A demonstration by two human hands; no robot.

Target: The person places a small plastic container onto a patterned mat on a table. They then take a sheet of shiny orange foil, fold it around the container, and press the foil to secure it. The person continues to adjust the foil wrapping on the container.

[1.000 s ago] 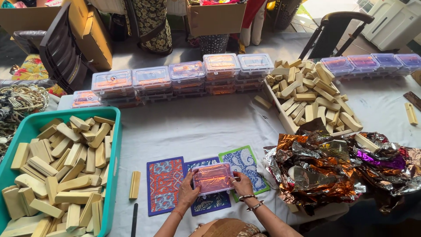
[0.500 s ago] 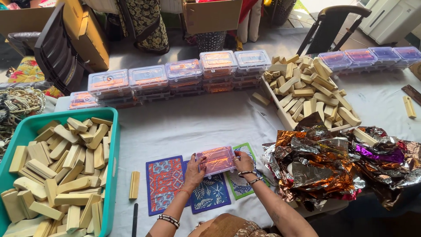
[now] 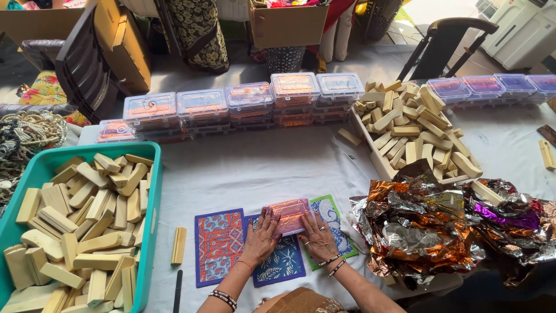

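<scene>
Lower centre: left hand (image 3: 260, 236), right hand (image 3: 315, 235) pressing flat on clear plastic box (image 3: 289, 215), fingers spread, not clasping. Probably light, rigid, slick; best gripped at side edges.

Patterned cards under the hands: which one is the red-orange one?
The leftmost card, orange-red with a blue border, lying clear of both hands. The middle card is dark blue with leaves; the right card is green-edged.

left hand (image 3: 262, 236) + right hand (image 3: 315, 233) pressing flat on clear plastic box (image 3: 288, 214) | box sits on patterned cards (image 3: 219, 246) | teal tub (image 3: 152, 203) of wooden blocks on left
</scene>
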